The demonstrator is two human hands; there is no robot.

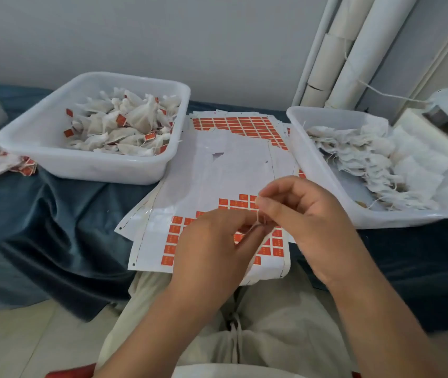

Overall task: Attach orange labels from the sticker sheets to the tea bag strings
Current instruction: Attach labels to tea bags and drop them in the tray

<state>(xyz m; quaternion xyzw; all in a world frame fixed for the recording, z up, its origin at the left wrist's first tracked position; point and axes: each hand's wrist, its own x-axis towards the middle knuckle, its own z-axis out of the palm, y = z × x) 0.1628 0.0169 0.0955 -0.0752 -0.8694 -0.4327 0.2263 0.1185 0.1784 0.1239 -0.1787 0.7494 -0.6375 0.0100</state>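
Both hands meet over the nearest sticker sheet (168, 241), which has orange labels left along its lower rows. My right hand (304, 214) pinches a thin white tea bag string (257, 216) between thumb and forefinger. My left hand (214, 241) pinches the lower end of that string, with an orange label (238, 237) showing under its fingertips. The tea bag itself is hidden behind my hands. A fuller sticker sheet (239, 125) lies further back.
A white tub (86, 165) at the left holds several labelled tea bags (124, 124). Another white tub (326, 186) at the right holds unlabelled tea bags (367, 162). Loose labelled bags (4, 163) lie on the blue cloth (53, 227). White pipes (340, 50) run up the wall.
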